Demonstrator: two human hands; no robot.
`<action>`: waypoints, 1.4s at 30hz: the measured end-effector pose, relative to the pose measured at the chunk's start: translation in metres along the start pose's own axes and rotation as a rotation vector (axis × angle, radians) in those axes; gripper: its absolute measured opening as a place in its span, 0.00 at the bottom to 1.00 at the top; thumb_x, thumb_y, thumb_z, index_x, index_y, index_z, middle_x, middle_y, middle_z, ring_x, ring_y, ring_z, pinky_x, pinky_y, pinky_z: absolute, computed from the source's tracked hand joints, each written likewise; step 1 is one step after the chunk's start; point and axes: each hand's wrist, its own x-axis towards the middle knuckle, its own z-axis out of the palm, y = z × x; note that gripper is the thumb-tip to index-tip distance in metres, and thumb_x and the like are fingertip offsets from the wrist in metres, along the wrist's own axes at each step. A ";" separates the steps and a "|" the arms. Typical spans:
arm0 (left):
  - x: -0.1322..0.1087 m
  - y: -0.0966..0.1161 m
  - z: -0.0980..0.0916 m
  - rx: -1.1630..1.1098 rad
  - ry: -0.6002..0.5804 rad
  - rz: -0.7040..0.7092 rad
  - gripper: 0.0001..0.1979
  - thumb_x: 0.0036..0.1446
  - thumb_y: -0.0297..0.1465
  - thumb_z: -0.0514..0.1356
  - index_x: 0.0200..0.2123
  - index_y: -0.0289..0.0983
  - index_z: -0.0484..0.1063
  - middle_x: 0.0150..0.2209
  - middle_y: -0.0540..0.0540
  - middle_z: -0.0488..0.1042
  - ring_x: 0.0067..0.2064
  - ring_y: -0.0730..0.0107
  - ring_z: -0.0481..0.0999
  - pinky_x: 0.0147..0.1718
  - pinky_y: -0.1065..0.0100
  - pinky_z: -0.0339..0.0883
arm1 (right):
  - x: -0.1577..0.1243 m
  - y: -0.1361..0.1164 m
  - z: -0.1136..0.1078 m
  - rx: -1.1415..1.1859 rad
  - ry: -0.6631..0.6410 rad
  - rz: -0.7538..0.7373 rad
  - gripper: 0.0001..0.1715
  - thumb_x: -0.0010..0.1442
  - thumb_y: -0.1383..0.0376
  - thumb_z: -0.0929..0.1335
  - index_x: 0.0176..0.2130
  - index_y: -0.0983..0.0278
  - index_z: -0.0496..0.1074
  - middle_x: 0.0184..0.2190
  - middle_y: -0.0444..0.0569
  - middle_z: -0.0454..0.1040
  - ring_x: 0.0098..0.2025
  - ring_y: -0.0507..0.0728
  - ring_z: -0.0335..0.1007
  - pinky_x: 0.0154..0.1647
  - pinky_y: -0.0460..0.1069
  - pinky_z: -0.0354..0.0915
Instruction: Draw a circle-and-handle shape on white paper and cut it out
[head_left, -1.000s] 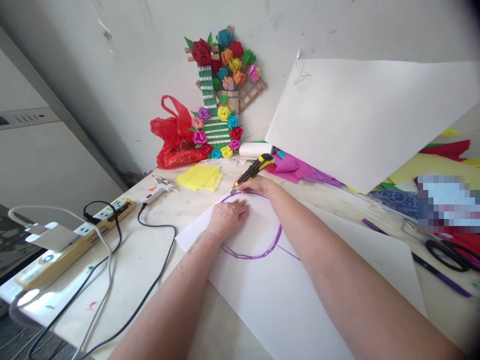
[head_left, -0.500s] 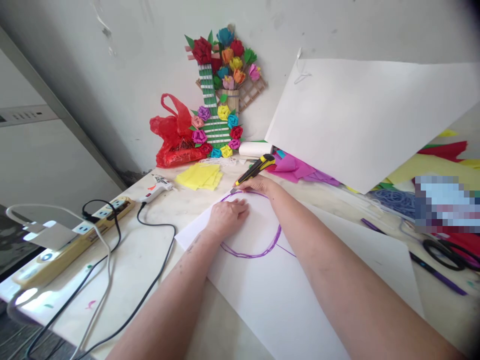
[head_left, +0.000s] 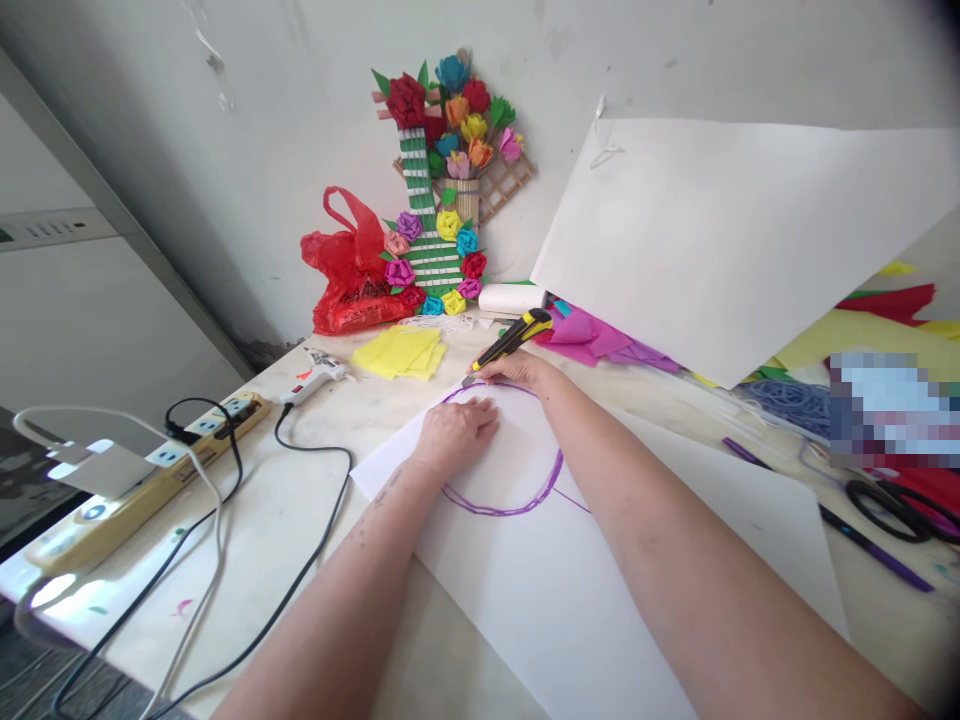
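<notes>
A large white sheet of paper or card (head_left: 540, 600) lies on the table with a purple circle (head_left: 501, 512) drawn on it. My right hand (head_left: 521, 368) grips a black and yellow utility knife (head_left: 510, 340), tilted with its blade tip at the circle's far edge. My left hand (head_left: 457, 432) lies flat inside the circle, fingers stretched toward the right, pressing on the sheet just nearer than the blade. Part of the circle's left side is hidden under that hand, and part of its right side under my right forearm.
On the left lie a power strip (head_left: 142, 470), cables and a glue gun (head_left: 319, 378). Yellow paper (head_left: 399, 352), a red plastic bag (head_left: 352, 280) and a paper-flower guitar (head_left: 431, 255) stand behind. At right are scissors (head_left: 889, 508), a purple marker (head_left: 877, 560) and a raised white sheet (head_left: 720, 230).
Almost nothing differs. Both hands and the knife keep the same place on the sheet, and the whole view has shifted very slightly.
</notes>
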 end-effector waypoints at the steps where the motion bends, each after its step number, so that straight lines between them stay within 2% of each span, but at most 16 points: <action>1: 0.000 0.000 0.000 -0.001 -0.001 0.005 0.15 0.60 0.36 0.51 0.44 0.48 0.75 0.49 0.54 0.74 0.52 0.69 0.72 0.52 0.67 0.63 | 0.000 0.000 0.000 -0.001 0.004 0.002 0.12 0.36 0.70 0.74 0.27 0.68 0.75 0.21 0.44 0.72 0.21 0.47 0.61 0.25 0.45 0.61; 9: 0.000 0.003 -0.001 0.000 -0.006 -0.005 0.15 0.60 0.35 0.51 0.44 0.48 0.75 0.49 0.53 0.75 0.52 0.69 0.72 0.52 0.66 0.63 | -0.001 -0.001 0.001 0.006 0.011 0.014 0.13 0.36 0.70 0.74 0.27 0.69 0.75 0.24 0.46 0.74 0.23 0.48 0.63 0.27 0.45 0.63; 42: -0.001 0.003 -0.001 0.011 -0.001 0.013 0.15 0.61 0.35 0.50 0.44 0.46 0.76 0.48 0.52 0.75 0.51 0.69 0.72 0.53 0.67 0.61 | -0.001 -0.002 -0.003 0.009 0.034 0.046 0.11 0.37 0.71 0.75 0.26 0.68 0.74 0.20 0.45 0.72 0.23 0.48 0.64 0.29 0.46 0.66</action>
